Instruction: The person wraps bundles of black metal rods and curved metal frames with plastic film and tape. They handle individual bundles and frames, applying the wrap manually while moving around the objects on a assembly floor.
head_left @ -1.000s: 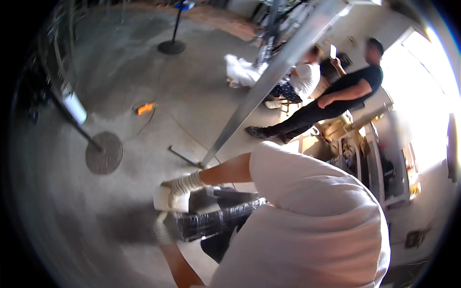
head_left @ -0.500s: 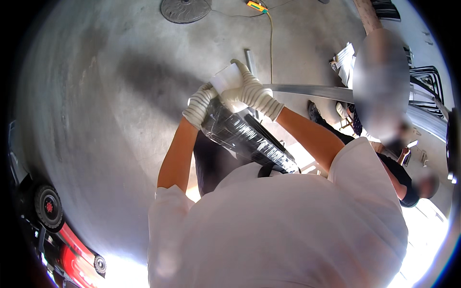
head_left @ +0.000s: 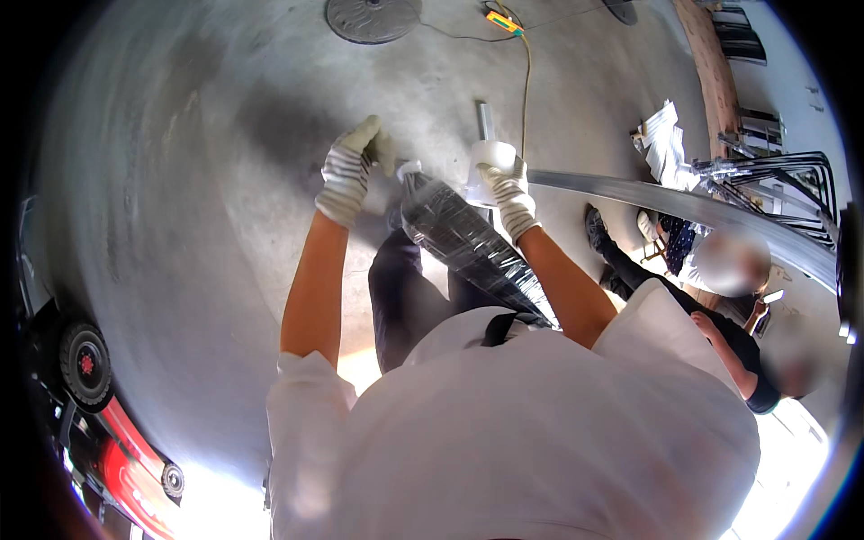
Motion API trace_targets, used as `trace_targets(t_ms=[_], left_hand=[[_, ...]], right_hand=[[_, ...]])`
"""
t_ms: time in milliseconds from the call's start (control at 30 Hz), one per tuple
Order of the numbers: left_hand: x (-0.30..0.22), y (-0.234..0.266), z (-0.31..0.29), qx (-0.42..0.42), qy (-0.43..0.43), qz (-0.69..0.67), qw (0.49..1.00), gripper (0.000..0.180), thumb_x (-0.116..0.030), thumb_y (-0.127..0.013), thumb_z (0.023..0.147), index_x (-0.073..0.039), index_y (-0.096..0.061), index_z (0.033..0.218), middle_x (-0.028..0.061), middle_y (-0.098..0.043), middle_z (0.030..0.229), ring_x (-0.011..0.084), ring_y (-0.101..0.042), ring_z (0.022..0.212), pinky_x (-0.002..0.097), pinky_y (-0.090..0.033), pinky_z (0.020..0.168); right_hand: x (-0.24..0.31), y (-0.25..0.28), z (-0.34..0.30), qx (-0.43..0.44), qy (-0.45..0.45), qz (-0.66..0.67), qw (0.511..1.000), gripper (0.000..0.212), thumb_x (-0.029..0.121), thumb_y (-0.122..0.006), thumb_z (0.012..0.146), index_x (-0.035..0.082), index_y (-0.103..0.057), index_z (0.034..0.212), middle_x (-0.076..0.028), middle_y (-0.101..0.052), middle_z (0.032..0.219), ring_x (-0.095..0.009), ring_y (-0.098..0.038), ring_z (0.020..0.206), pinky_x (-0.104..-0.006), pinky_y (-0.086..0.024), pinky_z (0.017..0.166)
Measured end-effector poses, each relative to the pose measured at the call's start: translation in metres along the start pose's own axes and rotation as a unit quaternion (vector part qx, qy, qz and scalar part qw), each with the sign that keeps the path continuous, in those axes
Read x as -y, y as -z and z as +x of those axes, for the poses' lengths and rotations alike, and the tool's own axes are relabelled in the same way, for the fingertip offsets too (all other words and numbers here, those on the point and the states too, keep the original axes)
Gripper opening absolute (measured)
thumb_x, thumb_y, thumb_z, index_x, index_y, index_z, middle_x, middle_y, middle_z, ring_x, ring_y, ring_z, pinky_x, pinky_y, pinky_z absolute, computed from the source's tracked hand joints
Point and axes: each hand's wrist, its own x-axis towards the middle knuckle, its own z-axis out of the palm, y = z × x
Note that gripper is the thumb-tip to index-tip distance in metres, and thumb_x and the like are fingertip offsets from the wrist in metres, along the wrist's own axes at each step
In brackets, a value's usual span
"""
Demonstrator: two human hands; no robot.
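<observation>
At the far left edge a red wheeled cart or vehicle [head_left: 94, 409] sits low in the view, its black tyre showing; the grey concrete floor [head_left: 180, 180] between it and the person lies open and unobstructed. A round dark floor plate [head_left: 372, 16] lies at the top edge, well apart from the hands.

The left hand [head_left: 346, 171], in a striped knit work glove, is raised over open floor, fingers loosely curled. It sits just beside the upper tip of the wrapped bundle; whether it grips film or touches the tip cannot be told.

The long bundle wrapped in dark shiny film [head_left: 468, 247] runs diagonally from its pale tip near the left hand down toward the person's chest, between both forearms. Its lower end is hidden behind the white shirt.

The right hand [head_left: 506, 184], gloved likewise, is closed around a white roll [head_left: 490, 162], just beside the bundle's upper right edge.

A yellow cable [head_left: 525, 72] runs from the top edge down past the roll. To the right, a long grey metal bar [head_left: 684, 205] spans toward the right rim. Beneath it sit other people [head_left: 720, 270] near a metal rack [head_left: 783, 175]; room on that side is crowded.
</observation>
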Motion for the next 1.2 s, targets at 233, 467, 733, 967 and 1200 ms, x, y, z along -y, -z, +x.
trace_targets(t_ms=[233,467,733,967,1200], left_hand=[[0.122,0.026,0.077,0.205,0.093,0.292,0.929,0.064,-0.058,-0.032,0.087,-0.003,-0.063,0.082,0.0077,-0.061,0.069,0.0161,-0.058,0.064,0.0283,-0.046,0.070],[0.047,-0.045,0.031,0.244,0.283,0.132,0.918,0.056,-0.055,-0.051,0.081,-0.001,-0.063,0.089,0.0056,-0.062,0.073,0.0140,-0.059,0.069,0.0262,-0.047,0.071],[0.049,-0.046,0.028,0.223,0.219,0.175,0.934,0.024,-0.012,-0.063,0.075,0.002,-0.062,0.095,0.0126,-0.063,0.092,0.0209,-0.061,0.082,0.0309,-0.047,0.079],[0.068,-0.024,-0.005,0.233,0.179,-0.084,0.952,0.018,0.001,-0.051,0.076,0.004,-0.061,0.090,0.0161,-0.063,0.093,0.0259,-0.062,0.088,0.0347,-0.048,0.083],[0.066,-0.013,-0.056,0.230,0.015,0.021,0.973,0.029,-0.008,-0.050,0.083,0.002,-0.058,0.109,0.0155,-0.057,0.113,0.0263,-0.039,0.123,0.0366,-0.025,0.106]], right_hand=[[0.015,-0.014,-0.022,0.090,0.185,0.100,0.973,0.075,0.015,-0.073,0.065,0.010,-0.030,0.126,-0.011,-0.052,0.102,-0.021,-0.055,0.087,-0.0338,-0.048,0.072],[0.043,0.005,-0.019,0.093,0.255,-0.046,0.961,0.093,0.014,-0.071,0.062,0.015,-0.015,0.137,-0.013,-0.053,0.102,-0.023,-0.056,0.089,-0.0334,-0.048,0.079],[0.047,0.001,-0.017,-0.003,0.443,-0.215,0.870,0.094,0.020,-0.070,0.061,0.019,-0.014,0.136,-0.011,-0.058,0.094,-0.027,-0.059,0.084,-0.0356,-0.047,0.076],[0.102,0.032,0.052,-0.137,0.359,-0.266,0.884,0.094,0.031,-0.070,0.060,0.010,-0.018,0.135,-0.017,-0.057,0.102,-0.032,-0.058,0.090,-0.0375,-0.046,0.080],[0.019,0.090,0.012,0.329,-0.076,0.246,0.908,0.085,0.038,-0.080,0.051,0.002,-0.043,0.118,-0.014,-0.055,0.101,-0.030,-0.055,0.090,-0.0475,-0.050,0.073]])
